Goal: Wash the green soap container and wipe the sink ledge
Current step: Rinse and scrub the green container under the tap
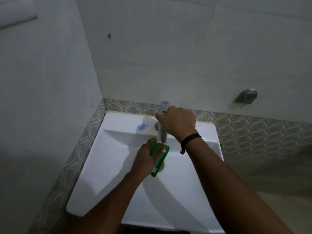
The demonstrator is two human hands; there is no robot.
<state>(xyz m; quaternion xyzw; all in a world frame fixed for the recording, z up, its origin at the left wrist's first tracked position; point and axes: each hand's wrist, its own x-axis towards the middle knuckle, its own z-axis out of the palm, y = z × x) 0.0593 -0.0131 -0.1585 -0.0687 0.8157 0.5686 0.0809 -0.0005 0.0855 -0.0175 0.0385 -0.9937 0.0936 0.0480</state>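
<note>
**Container under the spout, hand on the tap**

The left hand (143, 162) has the flat, translucent green plastic soap container (159, 160) in a wrapped grip, fingers curled over its near long edge and one fingertip showing on its upper face. It sits low in the white ceramic sink (104, 166), directly under the mouth of the tall chrome tap (162, 130). The right hand (177, 123), a black cord bracelet (190, 139) on its wrist, is closed around the top of that tap, fingers curled onto the handle; whether water is running I cannot tell in this dim light.

To do this step well, I'd judge the tap wants opening gently, so the flow lands on the container's broad face rather than bouncing off its edge. Keep the left grip firm, since wet plastic will be slippery, and turn the container so every face gets rinsed.

Its long axis runs from just under the tap mouth down and slightly left, toward the person; it is tilted, standing on edge with the far end higher.

Left of the tap base, on the sink ledge, a blue smear (142, 127) waits for wiping.
</note>
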